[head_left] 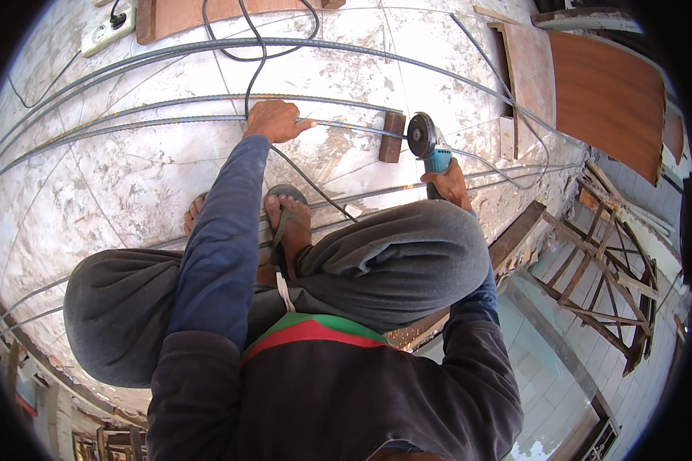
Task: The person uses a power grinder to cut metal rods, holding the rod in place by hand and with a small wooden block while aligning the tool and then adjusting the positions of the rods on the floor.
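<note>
My left hand is closed around a thin ribbed steel bar that runs across the floor. The bar passes over a small brown wooden block to its right. In my right hand is a teal angle grinder, gripped by its body. Its dark round disc meets the bar just right of the block. Small orange sparks show near my right hand and again lower down, beyond my knee. A second bar lies beside the held one, its end at the block.
More long steel bars curve across the stained tile floor, some close to my sandalled feet. A black cable loops past my left hand. A white socket strip sits far left; a brown board and wooden frame stand right.
</note>
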